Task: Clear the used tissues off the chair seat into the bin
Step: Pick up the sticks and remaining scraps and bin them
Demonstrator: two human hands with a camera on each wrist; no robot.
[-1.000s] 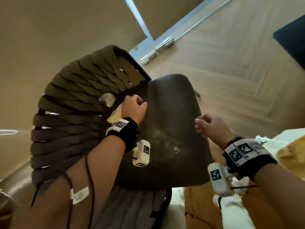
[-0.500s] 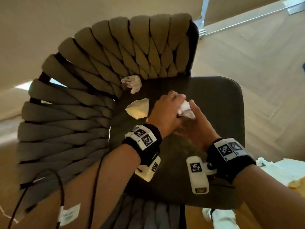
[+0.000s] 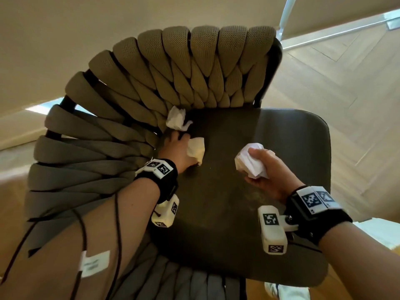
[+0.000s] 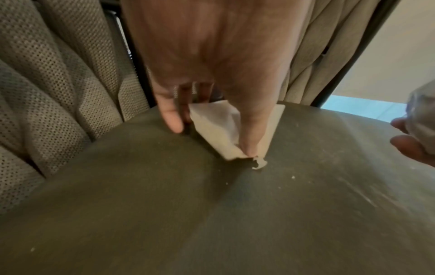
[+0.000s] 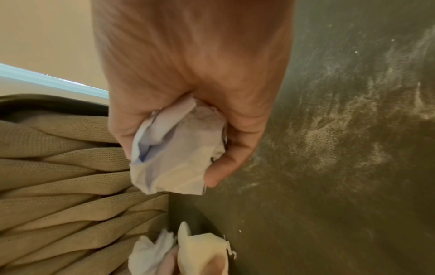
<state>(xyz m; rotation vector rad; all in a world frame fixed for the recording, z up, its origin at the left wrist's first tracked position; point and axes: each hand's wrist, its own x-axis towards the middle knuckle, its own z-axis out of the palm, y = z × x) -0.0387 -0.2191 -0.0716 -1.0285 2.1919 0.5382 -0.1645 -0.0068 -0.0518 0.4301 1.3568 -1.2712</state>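
A dark chair seat (image 3: pixel 270 135) with a woven tan backrest (image 3: pixel 173 68) fills the head view. My right hand (image 3: pixel 257 164) grips a crumpled white tissue (image 3: pixel 249 163) above the middle of the seat; the right wrist view shows this tissue (image 5: pixel 174 158) balled in the right hand (image 5: pixel 172 167). My left hand (image 3: pixel 184 140) reaches down to a cream tissue (image 3: pixel 195 149) lying on the seat's back left. In the left wrist view the left hand (image 4: pixel 212 134) pinches that cream tissue (image 4: pixel 219 128) between thumb and fingers. Another white tissue (image 3: pixel 176 120) lies against the backrest. No bin is in view.
Pale dusty marks (image 5: pixel 341 121) streak the seat. Wooden herringbone floor (image 3: pixel 346 87) lies to the right of the chair. A white object (image 3: pixel 381 232) sits at the right edge, and a white shoe (image 3: pixel 287 292) shows below the seat's front.
The two hands met over a white tissue; my right hand now holds it and has drawn back right. My left hand has moved back left onto the cream tissue.
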